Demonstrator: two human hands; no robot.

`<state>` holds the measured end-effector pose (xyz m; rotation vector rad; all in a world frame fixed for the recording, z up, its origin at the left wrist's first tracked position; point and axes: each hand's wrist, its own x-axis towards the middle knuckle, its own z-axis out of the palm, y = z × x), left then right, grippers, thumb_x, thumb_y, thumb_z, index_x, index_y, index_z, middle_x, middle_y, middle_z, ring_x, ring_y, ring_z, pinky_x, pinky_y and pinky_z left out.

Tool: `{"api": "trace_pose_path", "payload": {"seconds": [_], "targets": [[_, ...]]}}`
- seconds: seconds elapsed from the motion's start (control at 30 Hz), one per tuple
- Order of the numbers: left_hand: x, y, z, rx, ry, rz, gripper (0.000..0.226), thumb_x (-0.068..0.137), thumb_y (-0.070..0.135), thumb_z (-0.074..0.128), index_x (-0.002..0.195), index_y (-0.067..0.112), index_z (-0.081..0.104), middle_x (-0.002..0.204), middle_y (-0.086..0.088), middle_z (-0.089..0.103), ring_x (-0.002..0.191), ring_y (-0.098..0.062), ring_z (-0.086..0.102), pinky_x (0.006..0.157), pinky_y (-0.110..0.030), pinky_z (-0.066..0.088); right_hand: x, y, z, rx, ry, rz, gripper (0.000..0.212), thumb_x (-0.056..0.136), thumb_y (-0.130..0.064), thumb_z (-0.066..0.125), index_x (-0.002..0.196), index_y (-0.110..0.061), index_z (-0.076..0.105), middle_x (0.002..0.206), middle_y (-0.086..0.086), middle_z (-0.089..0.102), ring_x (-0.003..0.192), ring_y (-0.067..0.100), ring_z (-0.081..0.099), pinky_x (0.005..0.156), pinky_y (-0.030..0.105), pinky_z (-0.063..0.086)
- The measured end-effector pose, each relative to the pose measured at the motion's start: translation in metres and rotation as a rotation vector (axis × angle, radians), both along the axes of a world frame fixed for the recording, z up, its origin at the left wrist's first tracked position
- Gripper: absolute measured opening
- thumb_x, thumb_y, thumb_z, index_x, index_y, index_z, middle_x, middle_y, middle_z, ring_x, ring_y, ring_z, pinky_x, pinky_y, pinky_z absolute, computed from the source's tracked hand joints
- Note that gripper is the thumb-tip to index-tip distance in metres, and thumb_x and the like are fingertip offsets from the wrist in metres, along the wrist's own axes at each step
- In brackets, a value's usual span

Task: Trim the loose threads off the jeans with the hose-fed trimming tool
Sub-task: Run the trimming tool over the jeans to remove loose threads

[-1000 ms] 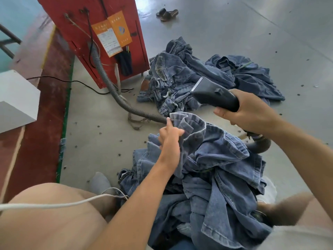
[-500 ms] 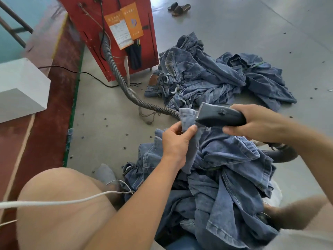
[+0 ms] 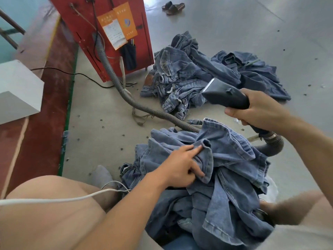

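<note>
Jeans (image 3: 225, 159) hem pinched by left hand (image 3: 180, 168) fingers (image 3: 195, 149).

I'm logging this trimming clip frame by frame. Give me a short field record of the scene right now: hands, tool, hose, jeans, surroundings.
left hand: pinches a fold of the jeans in the lap
right hand: grips the trimming tool, raised clear of the fabric
tool head: points away from the person, toward the far pile
hose: runs from the red cabinet across the floor to the tool's rear
far pile of jeans: on the floor beside the cabinet
other: sandals on the floor beyond the cabinet
</note>
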<state>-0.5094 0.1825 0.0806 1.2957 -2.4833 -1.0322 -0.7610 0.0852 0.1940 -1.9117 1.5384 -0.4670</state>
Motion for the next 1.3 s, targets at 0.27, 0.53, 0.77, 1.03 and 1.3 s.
{"api": "trace_pose_path", "payload": {"seconds": [0.27, 0.53, 0.77, 1.03, 1.3], "targets": [[-0.005, 0.015, -0.01, -0.094, -0.091, 0.032, 0.017, 0.095, 0.039, 0.068, 0.098, 0.031, 0.082, 0.17, 0.0, 0.024, 0.156, -0.023, 0.017, 0.123, -0.042, 0.024, 0.006, 0.006, -0.001, 0.024, 0.085, 0.036, 0.024, 0.088, -0.042, 0.079, 0.1, -0.035, 0.06, 0.064, -0.007, 0.067, 0.055, 0.007, 0.065, 0.063, 0.038, 0.052], [0.021, -0.013, -0.017, 0.721, 1.22, 1.169, 0.026, 0.105, 0.017, 0.056, 0.13, 0.012, 0.06, 0.121, -0.019, 0.072, 0.104, -0.025, 0.074, 0.078, -0.036, 0.062, 0.009, 0.008, 0.002, 0.053, 0.063, 0.074, 0.023, 0.088, -0.038, 0.08, 0.1, -0.034, 0.06, 0.072, -0.005, 0.068, 0.061, 0.015, 0.068, 0.07, 0.046, 0.059], [0.024, -0.012, -0.001, 0.957, 1.385, 1.052, 0.041, 0.11, 0.02, 0.04, 0.147, 0.005, 0.051, 0.141, -0.023, 0.06, 0.132, -0.035, 0.058, 0.116, -0.049, 0.042, 0.02, 0.009, 0.0, 0.155, 0.203, 0.259, 0.022, 0.084, -0.036, 0.081, 0.096, -0.035, 0.063, 0.075, -0.011, 0.066, 0.067, 0.005, 0.061, 0.066, 0.032, 0.046], [0.011, -0.007, 0.002, 0.957, 1.319, 0.806, 0.032, 0.106, 0.004, 0.044, 0.13, 0.006, 0.066, 0.131, -0.019, 0.068, 0.123, -0.03, 0.064, 0.108, -0.04, 0.052, 0.038, 0.007, -0.01, 0.061, 0.186, 0.23, 0.021, 0.087, -0.04, 0.079, 0.098, -0.037, 0.061, 0.079, -0.011, 0.068, 0.07, 0.01, 0.066, 0.061, 0.027, 0.045], [0.039, -0.044, 0.007, 0.801, 1.481, 1.383, 0.027, 0.103, 0.013, 0.046, 0.104, 0.004, 0.072, 0.105, -0.018, 0.073, 0.103, -0.034, 0.068, 0.093, -0.047, 0.059, 0.006, -0.004, 0.003, -0.035, -0.05, -0.002, 0.021, 0.089, -0.039, 0.079, 0.096, -0.032, 0.061, 0.063, 0.002, 0.069, 0.054, 0.016, 0.064, 0.066, 0.043, 0.053]]}}
